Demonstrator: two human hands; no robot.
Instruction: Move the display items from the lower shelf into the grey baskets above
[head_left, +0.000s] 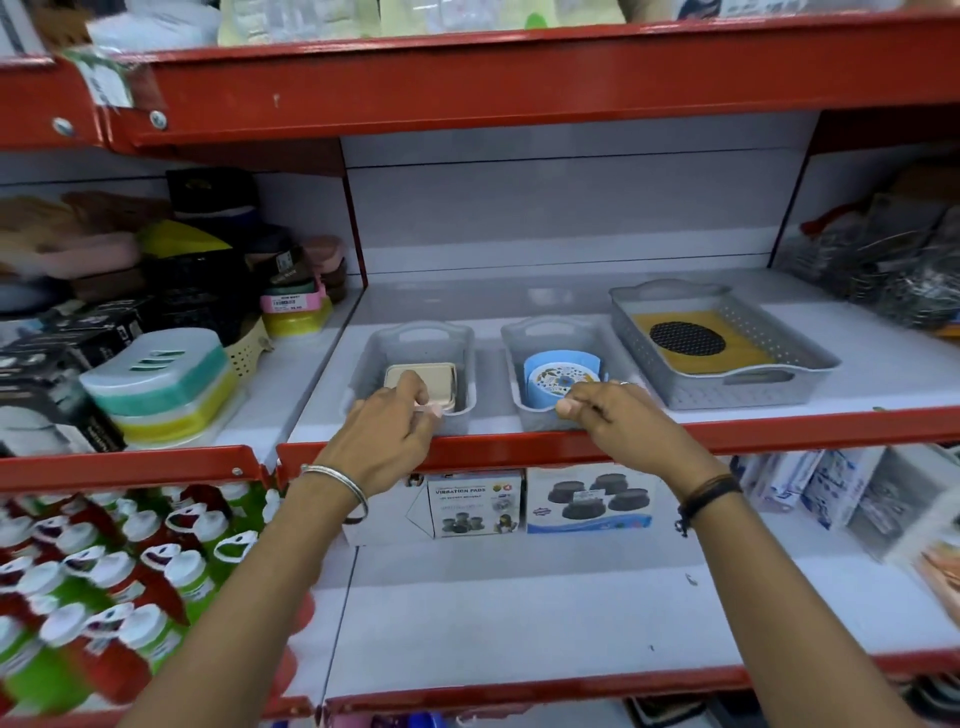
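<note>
Three grey baskets stand on the middle shelf. The left basket (415, 332) holds a beige square box (415, 373) with a pink piece (430, 410) at its near edge. My left hand (387, 431) reaches into this basket and grips the pink piece against the box. A blue round item with a flowered lid (558, 376) lies in the middle basket (550, 330). My right hand (618, 415) is curled on its near edge at the basket's front rim. The wide right basket (779, 392) contains a yellow pad with a black mesh oval (685, 339).
On the lower shelf, a vibration pads box (475, 503) and a blue box showing black pads (589, 499) stand under my hands. Bottles with white caps (104, 571) crowd the lower left. Soap cases (161, 384) sit left of the red divider. White packets (810, 483) fill the lower right.
</note>
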